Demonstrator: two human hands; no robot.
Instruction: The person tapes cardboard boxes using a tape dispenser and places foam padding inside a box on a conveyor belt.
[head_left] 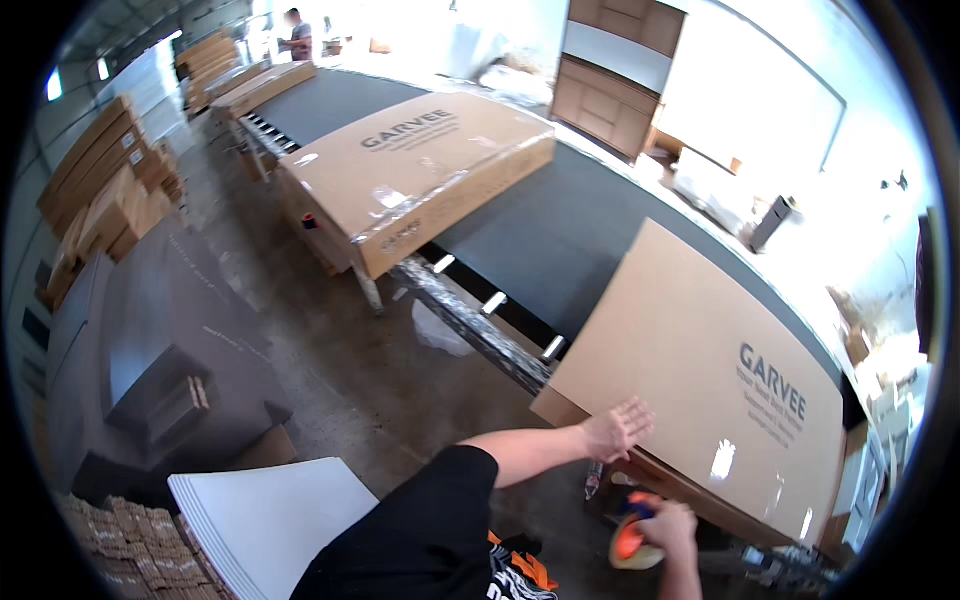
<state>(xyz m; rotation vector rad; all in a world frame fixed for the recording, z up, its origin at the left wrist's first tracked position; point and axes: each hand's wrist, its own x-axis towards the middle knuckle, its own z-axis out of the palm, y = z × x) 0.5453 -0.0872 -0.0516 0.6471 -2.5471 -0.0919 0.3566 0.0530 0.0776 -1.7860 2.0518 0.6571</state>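
Observation:
A large brown cardboard box (690,360) with dark print lies on the belt in front of me. My left hand (618,428) is at its near edge, fingers stretched out, apparently resting on the top face. My right hand (668,525) is closed around a tape dispenser (632,540) with orange and blue parts and a roll of tape. It is held low beside the box's near side, apart from my left hand. Shiny patches of clear tape show on the box's top near its right end.
A second taped carton (420,170) lies farther up the dark conveyor belt (560,230), whose metal side rail (470,325) carries rollers. White sheets (270,520), dark wrapped panels (170,340) and stacked boxes (125,215) stand to the left. Far back is another person (298,38).

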